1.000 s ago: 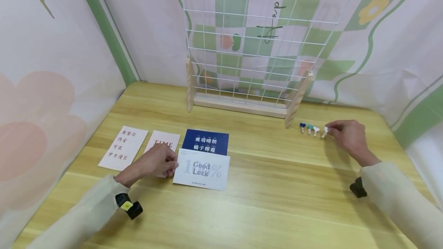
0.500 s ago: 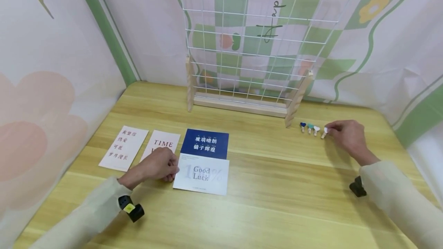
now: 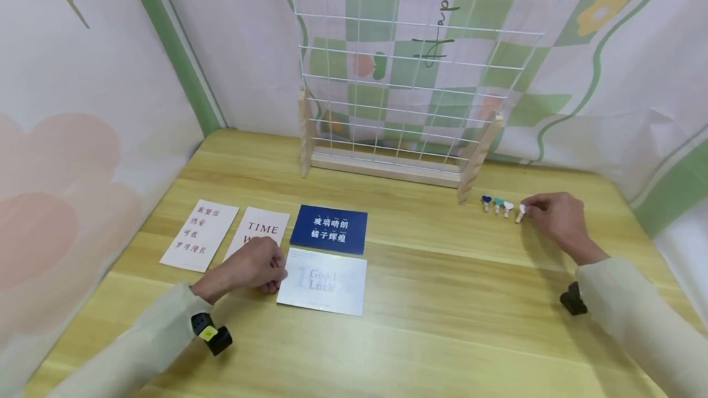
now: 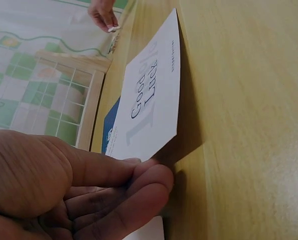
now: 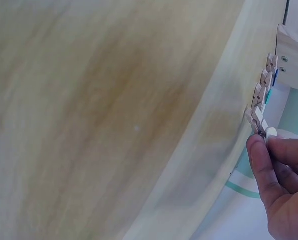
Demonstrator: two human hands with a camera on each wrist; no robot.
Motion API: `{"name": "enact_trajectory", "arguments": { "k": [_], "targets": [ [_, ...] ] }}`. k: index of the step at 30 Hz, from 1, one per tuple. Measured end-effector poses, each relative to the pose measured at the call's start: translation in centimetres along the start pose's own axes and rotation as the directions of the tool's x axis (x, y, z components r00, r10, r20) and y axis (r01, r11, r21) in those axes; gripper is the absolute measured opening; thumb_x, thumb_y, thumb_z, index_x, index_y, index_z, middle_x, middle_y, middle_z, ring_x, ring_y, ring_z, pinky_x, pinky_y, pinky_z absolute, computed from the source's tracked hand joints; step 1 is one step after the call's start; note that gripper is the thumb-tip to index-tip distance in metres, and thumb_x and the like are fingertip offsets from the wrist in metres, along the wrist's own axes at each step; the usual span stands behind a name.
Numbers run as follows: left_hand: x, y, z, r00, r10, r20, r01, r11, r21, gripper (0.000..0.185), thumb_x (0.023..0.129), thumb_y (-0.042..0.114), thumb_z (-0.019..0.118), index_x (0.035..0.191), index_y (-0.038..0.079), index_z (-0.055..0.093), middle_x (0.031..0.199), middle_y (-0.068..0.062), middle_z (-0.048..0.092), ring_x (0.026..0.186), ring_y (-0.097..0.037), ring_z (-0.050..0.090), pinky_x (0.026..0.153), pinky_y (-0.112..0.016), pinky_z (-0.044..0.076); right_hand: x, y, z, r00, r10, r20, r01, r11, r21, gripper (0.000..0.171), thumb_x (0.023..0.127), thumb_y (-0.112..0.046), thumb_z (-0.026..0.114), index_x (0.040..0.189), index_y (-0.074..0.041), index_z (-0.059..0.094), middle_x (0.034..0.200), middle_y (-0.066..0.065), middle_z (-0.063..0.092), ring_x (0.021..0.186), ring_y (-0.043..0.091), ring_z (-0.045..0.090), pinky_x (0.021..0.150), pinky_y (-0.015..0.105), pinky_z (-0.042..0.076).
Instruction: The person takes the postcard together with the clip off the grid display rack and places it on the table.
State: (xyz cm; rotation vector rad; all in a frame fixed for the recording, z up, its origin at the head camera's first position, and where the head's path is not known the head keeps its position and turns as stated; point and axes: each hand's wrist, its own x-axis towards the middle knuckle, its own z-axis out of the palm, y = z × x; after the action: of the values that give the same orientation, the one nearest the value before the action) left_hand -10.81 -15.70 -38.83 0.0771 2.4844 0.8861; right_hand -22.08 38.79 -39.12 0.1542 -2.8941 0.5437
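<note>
My left hand (image 3: pixel 255 268) pinches the left edge of the white "Good Luck" card (image 3: pixel 324 288), (image 4: pixel 150 102), whose near edge is lifted off the wooden table (image 3: pixel 431 324). A dark blue card (image 3: pixel 329 230) lies just behind it. My right hand (image 3: pixel 553 217), (image 5: pixel 281 175) pinches a small wooden clip with a white heart (image 3: pixel 520 212), (image 5: pixel 261 124) at the right end of a short row of clips (image 3: pixel 496 204). The white wire grid (image 3: pixel 420 72) stands upright in its wooden base at the back.
A pink "TIME" card (image 3: pixel 260 235) and a pink card with red characters (image 3: pixel 200 242) lie left of the blue card. Printed fabric walls close in the table on the left, back and right. Three clips, blue, teal and white, lie near the grid's right foot.
My left hand has drawn the "Good Luck" card toward me, off the blue card, and it now lies flatter. My right hand stays on the white clip.
</note>
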Motion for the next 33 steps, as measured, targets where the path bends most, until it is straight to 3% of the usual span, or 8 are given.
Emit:
{"name": "enact_trajectory", "arguments": {
  "k": [5,12,15,21,27,33],
  "targets": [
    [0.0,0.0,0.1,1.000,-0.005,-0.004,0.005,1.000,-0.016,0.016,0.087,-0.002,0.066,0.072,0.006,0.067,0.062,-0.005,0.065,0.055,-0.015,0.064,0.053,-0.025,0.054,-0.1,0.1,0.0,1.000,0.017,0.010,-0.017,1.000,0.002,0.014,0.089,-0.007,0.066,0.092,0.002,0.076,0.094,0.025,0.073,0.081,0.031,0.068,0.068,0.034,0.044],
    [0.0,-0.1,0.2,1.000,-0.027,-0.015,0.027,0.999,-0.021,0.018,0.086,-0.003,0.067,0.070,0.005,0.068,0.061,-0.005,0.066,0.054,-0.015,0.064,0.053,-0.025,0.054,0.0,0.3,0.2,0.998,0.051,0.021,-0.051,0.999,0.016,0.017,0.089,-0.008,0.064,0.093,0.003,0.076,0.094,0.025,0.073,0.070,0.004,0.057,0.063,0.025,0.041],
    [0.1,0.0,0.2,0.999,-0.035,-0.024,0.035,0.999,-0.018,0.017,0.085,-0.003,0.068,0.070,0.005,0.069,0.060,-0.005,0.066,0.053,-0.015,0.064,0.052,-0.025,0.053,0.1,0.3,0.4,0.997,0.069,0.028,-0.069,0.997,0.020,0.017,0.090,-0.009,0.064,0.094,0.003,0.076,0.095,0.024,0.073,0.069,0.006,0.058,0.064,0.025,0.041],
    [0.2,0.3,0.1,0.998,-0.046,-0.047,0.048,0.998,0.037,0.018,0.084,-0.001,0.068,0.068,0.006,0.070,0.058,-0.003,0.066,0.052,-0.015,0.063,0.050,-0.023,0.050,0.2,0.2,0.7,0.995,0.095,0.031,-0.096,0.995,0.032,0.017,0.090,-0.009,0.064,0.094,0.003,0.075,0.095,0.024,0.073,0.083,0.031,0.069,0.069,0.033,0.044],
    [0.3,0.6,0.2,0.997,-0.054,-0.060,0.059,0.995,0.086,0.018,0.084,0.000,0.069,0.068,0.007,0.070,0.057,-0.002,0.065,0.052,-0.014,0.062,0.049,-0.021,0.047,0.3,0.1,1.0,0.995,0.104,0.007,-0.104,0.994,0.032,0.015,0.089,-0.008,0.064,0.092,0.002,0.076,0.093,0.023,0.073,0.071,0.004,0.057,0.070,0.031,0.041],
    [0.3,0.8,0.2,0.996,-0.052,-0.067,0.060,0.990,0.127,0.018,0.084,0.002,0.071,0.067,0.008,0.068,0.056,-0.002,0.065,0.051,-0.014,0.062,0.049,-0.023,0.047,0.3,0.1,1.1,0.994,0.105,0.006,-0.105,0.994,0.029,0.015,0.089,-0.007,0.065,0.092,0.002,0.076,0.092,0.024,0.073,0.072,0.011,0.062,0.069,0.033,0.043]
  ]
}}
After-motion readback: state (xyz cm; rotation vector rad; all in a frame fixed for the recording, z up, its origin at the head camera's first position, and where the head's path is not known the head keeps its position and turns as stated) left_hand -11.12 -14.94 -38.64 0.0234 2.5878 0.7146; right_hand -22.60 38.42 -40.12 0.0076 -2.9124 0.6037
